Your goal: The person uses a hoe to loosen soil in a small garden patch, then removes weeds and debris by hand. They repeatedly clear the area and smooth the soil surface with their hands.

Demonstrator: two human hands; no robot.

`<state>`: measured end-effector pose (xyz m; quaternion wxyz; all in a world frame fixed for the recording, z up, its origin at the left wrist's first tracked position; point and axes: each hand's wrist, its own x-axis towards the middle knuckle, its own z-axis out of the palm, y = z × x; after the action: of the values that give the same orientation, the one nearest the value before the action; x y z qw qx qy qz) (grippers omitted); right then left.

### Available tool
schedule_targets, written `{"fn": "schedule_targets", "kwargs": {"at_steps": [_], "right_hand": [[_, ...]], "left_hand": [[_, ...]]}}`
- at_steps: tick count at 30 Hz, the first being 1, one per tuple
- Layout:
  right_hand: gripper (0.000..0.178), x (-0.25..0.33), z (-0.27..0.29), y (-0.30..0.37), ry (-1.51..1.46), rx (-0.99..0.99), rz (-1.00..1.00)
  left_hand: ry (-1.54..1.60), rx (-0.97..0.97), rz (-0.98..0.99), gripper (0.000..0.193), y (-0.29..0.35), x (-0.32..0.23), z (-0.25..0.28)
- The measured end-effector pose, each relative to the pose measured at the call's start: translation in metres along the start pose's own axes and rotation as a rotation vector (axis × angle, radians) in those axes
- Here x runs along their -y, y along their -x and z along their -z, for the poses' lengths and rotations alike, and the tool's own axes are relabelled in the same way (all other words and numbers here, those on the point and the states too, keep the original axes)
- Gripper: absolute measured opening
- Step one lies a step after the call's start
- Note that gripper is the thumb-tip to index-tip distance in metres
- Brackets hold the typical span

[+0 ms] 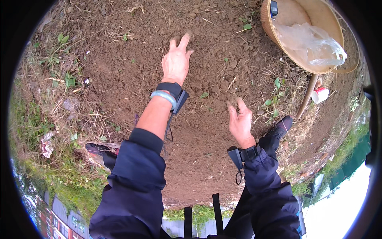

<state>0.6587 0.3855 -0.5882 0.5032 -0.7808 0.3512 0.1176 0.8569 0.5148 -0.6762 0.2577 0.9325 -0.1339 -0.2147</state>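
Observation:
My left hand [175,63] reaches forward over brown, crumbly soil [207,79], its soiled fingers spread and pointing down at the ground. Nothing shows between them. A pale bangle [164,97] and a black strap circle that wrist. Nearer to me and to the right, my right hand [241,121] is just over the soil, two dirty fingertips apart with no object visible between them. Its remaining fingers are partly hidden. Another black strap with a small device [235,157] is on the right wrist.
At the far right sits a woven basket [274,36] holding a clear plastic bag [310,44], with a small dark device [273,8] at its rim. A wooden handle [307,97] and a red-and-white cup [319,95] lie below it. Weeds [69,81] and dry straw border the left.

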Motion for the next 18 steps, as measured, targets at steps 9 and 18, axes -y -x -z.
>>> {"fn": "schedule_targets", "kwargs": {"at_steps": [9, 18], "right_hand": [[0.048, -0.029, -0.003, -0.057, 0.32, -0.216, 0.257], [0.029, -0.071, -0.053, -0.06, 0.721, 0.019, 0.464]], "left_hand": [[0.226, -0.071, 0.338, 0.017, 0.043, 0.044, -0.005], [-0.088, 0.099, 0.222, 0.047, 0.057, 0.045, -0.014]]}}
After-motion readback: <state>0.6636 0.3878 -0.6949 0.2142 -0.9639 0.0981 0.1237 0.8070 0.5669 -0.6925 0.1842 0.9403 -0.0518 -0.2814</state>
